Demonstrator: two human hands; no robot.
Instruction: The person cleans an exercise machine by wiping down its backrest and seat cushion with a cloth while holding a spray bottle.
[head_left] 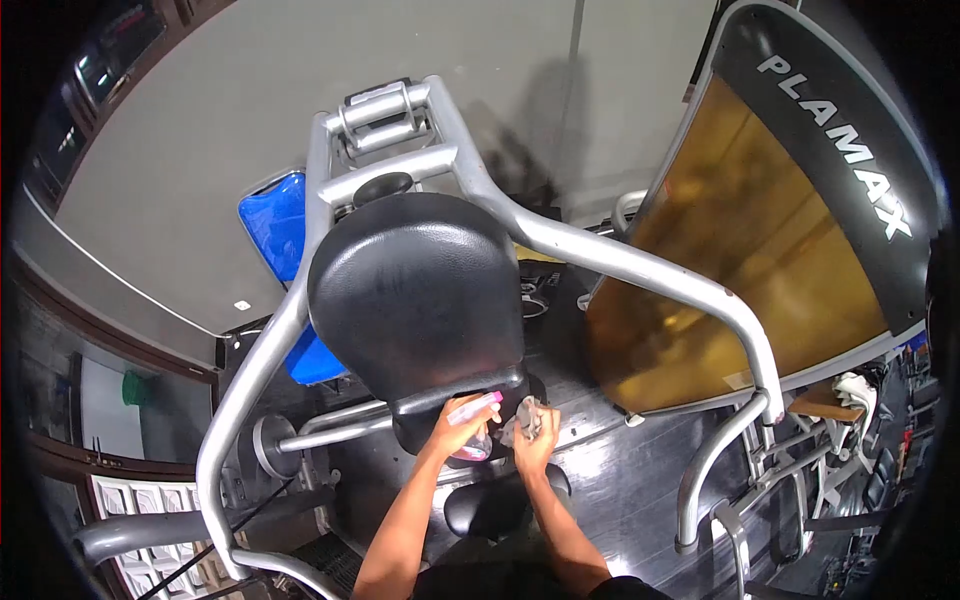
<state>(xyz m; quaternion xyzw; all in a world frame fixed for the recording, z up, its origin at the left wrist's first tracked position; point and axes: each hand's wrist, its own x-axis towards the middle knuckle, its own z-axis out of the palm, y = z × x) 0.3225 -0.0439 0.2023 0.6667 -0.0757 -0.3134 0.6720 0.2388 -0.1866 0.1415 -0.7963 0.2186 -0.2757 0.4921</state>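
My left hand is wrapped round a spray bottle with a pink nozzle and pink liquid low in it. Just to its right, my right hand grips a crumpled greyish cloth. Both hands are at the lower edge of a black padded backrest, which belongs to a gym machine with a silver frame. A smaller black pad lies below the hands, between my forearms.
Curved silver bars flank the backrest. A blue chair stands behind at the left by the grey wall. At the right rises a yellow-brown panel with a black PLAMAX border. More gym equipment is at the lower right.
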